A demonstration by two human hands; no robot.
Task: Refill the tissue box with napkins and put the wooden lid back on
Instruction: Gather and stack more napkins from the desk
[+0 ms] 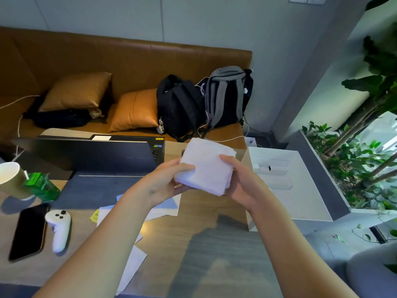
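A thick stack of white napkins (206,164) is held up above the wooden table (193,222), in the middle of the view. My left hand (167,181) grips its left and lower side, thumb on top. My right hand (240,179) grips its right side, thumb across the top face. The tissue box and its wooden lid are not plainly visible; the napkins and my hands hide what lies beneath them.
An open dark laptop (96,155) stands at the left. A paper cup (8,175), a green packet (40,186), a black phone (29,231), a white controller (59,229) and loose papers (133,261) lie nearby. A white box (285,183) sits at the right by a planter (348,160).
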